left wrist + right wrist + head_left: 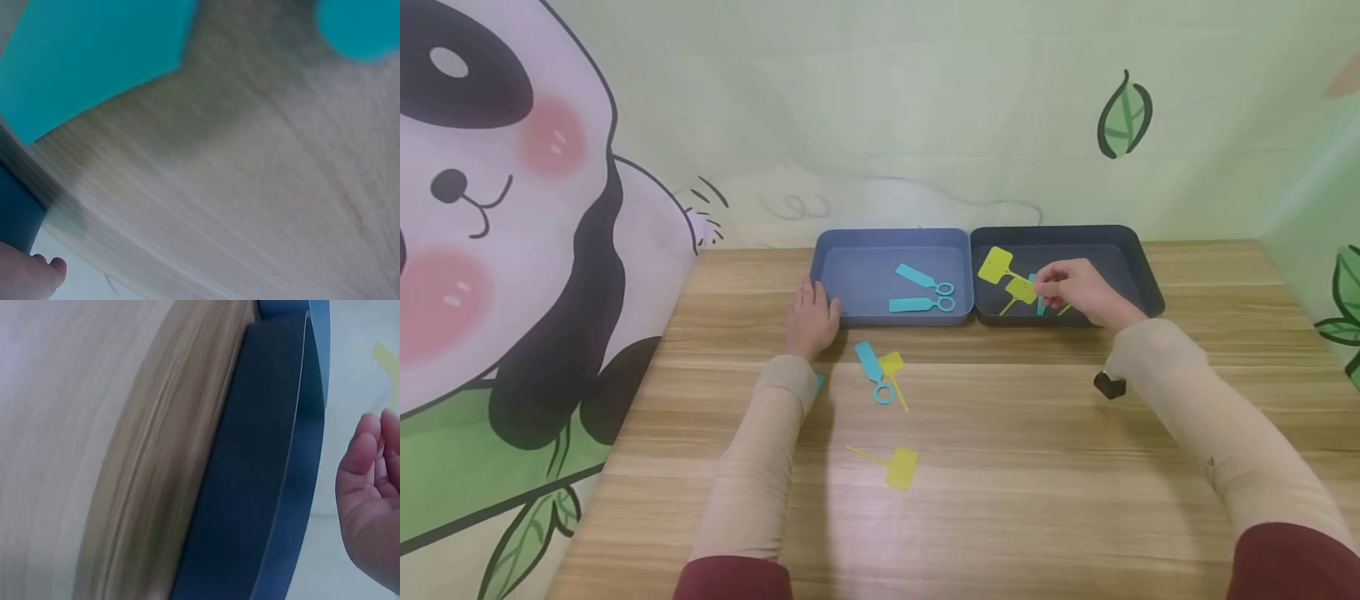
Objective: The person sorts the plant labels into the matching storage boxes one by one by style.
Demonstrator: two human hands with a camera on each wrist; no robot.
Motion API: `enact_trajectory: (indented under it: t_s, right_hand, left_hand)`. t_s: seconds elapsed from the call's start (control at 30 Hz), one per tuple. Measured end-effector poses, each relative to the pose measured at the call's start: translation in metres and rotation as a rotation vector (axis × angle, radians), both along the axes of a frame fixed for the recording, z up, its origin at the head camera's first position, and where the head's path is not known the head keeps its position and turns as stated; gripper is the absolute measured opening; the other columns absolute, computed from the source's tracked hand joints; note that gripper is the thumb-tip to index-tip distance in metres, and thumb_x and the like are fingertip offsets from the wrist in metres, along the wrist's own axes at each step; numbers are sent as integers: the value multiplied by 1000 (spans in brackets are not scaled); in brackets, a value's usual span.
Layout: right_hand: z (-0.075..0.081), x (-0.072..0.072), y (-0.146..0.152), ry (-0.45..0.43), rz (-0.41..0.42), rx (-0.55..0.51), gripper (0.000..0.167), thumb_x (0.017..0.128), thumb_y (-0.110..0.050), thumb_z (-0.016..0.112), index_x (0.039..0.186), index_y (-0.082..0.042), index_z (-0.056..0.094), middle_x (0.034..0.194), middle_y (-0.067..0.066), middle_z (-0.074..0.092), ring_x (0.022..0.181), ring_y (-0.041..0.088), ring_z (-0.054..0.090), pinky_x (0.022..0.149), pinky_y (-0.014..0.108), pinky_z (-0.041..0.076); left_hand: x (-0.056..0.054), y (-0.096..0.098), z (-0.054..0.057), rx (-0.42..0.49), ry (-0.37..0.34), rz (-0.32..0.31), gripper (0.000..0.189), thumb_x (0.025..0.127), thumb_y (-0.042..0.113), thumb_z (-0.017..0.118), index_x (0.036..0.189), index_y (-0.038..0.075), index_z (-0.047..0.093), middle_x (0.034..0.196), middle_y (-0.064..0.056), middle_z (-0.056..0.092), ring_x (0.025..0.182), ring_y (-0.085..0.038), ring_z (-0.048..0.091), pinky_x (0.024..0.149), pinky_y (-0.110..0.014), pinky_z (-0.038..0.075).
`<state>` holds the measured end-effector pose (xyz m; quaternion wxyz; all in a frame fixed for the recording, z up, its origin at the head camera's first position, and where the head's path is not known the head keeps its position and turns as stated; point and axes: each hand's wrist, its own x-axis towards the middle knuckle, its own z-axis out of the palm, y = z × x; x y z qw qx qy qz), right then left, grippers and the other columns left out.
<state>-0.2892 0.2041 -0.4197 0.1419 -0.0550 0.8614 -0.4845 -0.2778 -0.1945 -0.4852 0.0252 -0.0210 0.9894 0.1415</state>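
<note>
My right hand [1075, 287] pinches the thin stem of a yellow tag [996, 265] over the dark tray [1138, 275]. In the right wrist view the yellow tag [389, 359] sticks up from the fingertips. Below it in that tray lie another yellow tag [1021, 290] and a blue piece [1040, 305], partly hidden by the hand. My left hand [812, 321] rests with extended fingers against the left side of the blue tray [857, 275]. Two blue ring tags, an upper one [914, 275] and a lower one [912, 305], lie inside the blue tray.
On the wooden table [1000, 467] lie a blue ring tag [869, 360] overlapping a yellow tag [892, 363], and a nearer yellow tag [902, 468]. Another blue piece [819, 382] shows beside the left cuff. A patterned wall cloth [887, 100] hangs behind the trays.
</note>
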Motion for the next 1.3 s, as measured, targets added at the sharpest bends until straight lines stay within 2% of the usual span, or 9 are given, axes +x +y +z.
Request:
enact_trajectory:
  t_s: [0.23,0.4,0.57,0.77,0.97,1.13,1.3]
  right_hand:
    - [-3,-8,15,-35,-167,-55,26,87,-8,52,104,11,53,65,-8,55,60,8,55,60,24,51]
    - [-7,-13,18,-88,-261,-157,33,88,-7,50,113,14,48,64,-10,58,58,1,56,57,18,49]
    - [-11,-17,18,-159,-349,-261,35,89,-5,47,120,13,44,63,-10,60,59,0,59,58,16,50]
    - [-15,-22,16,-241,-433,-388,38,89,-5,48,124,8,42,62,-8,63,61,3,62,59,16,51]
    - [-22,-27,14,-296,-526,-466,28,87,-1,49,115,4,47,59,-5,62,59,5,62,56,16,50]
    - [-29,-30,12,-290,-588,-478,24,86,1,49,110,4,48,54,-5,61,53,4,61,48,15,48]
    - [-34,-32,9,-243,-632,-376,26,84,2,51,109,6,51,51,-7,58,50,2,59,48,15,47]
  left_hand:
    - [-1,0,1,-1,15,-6,61,94,37,21,139,-3,16,148,-20,4,135,-34,12,109,-45,16]
    - [-1,-1,0,-13,11,-6,61,94,37,20,139,-3,16,148,-20,4,135,-34,12,109,-45,17]
    - [-3,-2,0,-1,-10,-1,61,94,38,19,140,-3,14,148,-19,0,136,-34,8,110,-46,14]
    - [-1,-1,2,25,-24,6,64,94,42,11,141,-1,8,148,-16,-9,137,-31,2,110,-45,10]
    - [1,0,4,-2,-6,-5,60,95,36,21,139,-4,14,148,-21,1,136,-34,9,109,-46,16]
    - [3,1,6,-10,-5,-6,60,95,36,21,139,-3,16,147,-21,3,135,-34,11,109,-45,16]
    - [4,1,7,-15,-8,-9,60,94,36,20,139,-4,16,148,-21,2,135,-35,11,109,-45,15]
